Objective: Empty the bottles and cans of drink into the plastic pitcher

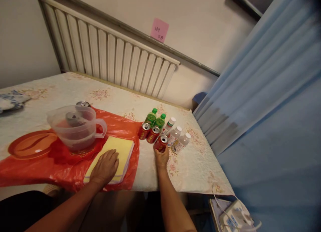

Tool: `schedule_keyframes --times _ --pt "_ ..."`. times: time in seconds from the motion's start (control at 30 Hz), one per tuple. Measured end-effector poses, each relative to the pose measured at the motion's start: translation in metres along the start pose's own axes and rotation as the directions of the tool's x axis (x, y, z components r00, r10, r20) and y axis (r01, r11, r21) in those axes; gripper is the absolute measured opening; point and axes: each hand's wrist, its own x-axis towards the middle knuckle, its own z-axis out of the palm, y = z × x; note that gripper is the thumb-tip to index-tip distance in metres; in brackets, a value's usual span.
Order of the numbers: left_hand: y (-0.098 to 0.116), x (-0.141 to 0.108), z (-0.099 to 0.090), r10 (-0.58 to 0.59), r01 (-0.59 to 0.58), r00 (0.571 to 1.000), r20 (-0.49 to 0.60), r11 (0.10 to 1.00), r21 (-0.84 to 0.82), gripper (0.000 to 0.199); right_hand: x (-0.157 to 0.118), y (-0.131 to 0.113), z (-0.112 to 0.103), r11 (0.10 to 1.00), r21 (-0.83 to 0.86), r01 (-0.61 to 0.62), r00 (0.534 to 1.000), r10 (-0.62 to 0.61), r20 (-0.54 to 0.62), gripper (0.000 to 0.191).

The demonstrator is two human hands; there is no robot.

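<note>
My left hand [106, 165] lies flat on a folded yellow cloth [122, 148], which rests on a red plastic sheet [112, 120]. Wrapped round a red can [161, 143], my right hand [163, 157] holds it upright at the table. To its left stand another red can [153, 135] and a third [144, 131]. Behind these are two green-capped bottles [151, 117]. Several white-capped bottles [181, 143] stand just right of and behind the held can.
A clear plastic jug [77, 131] with a handle stands on the red sheet, beside an orange-red lid [32, 144]. A can [83, 104] is behind the jug. A patterned cloth [12, 100] lies far left. Blue curtain [271, 118] hangs at right; a radiator [112, 51] lines the wall.
</note>
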Motion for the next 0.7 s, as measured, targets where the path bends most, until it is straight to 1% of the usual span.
schedule_keyframes --times 0.1,0.23,0.47,0.7 --pt "0.001 0.000 0.000 0.000 0.000 1.000 -0.007 1.000 -0.005 0.033 0.001 0.005 0.002 0.999 -0.050 0.008 1.000 -0.009 -0.011 0.057" --pt "0.001 0.001 -0.001 -0.003 0.002 1.000 -0.010 0.999 -0.033 0.033 0.005 0.006 0.005 0.995 -0.094 0.027 0.999 -0.030 -0.030 0.054" --pt "0.000 0.000 0.000 0.013 -0.013 1.000 -0.014 1.000 -0.005 0.035 0.011 0.003 0.007 0.990 -0.131 0.043 0.998 -0.050 -0.047 0.047" --pt "-0.002 -0.001 0.004 0.038 -0.036 0.999 -0.031 0.998 0.052 0.034 0.015 0.009 0.012 0.988 -0.136 0.075 0.994 -0.084 -0.065 0.042"
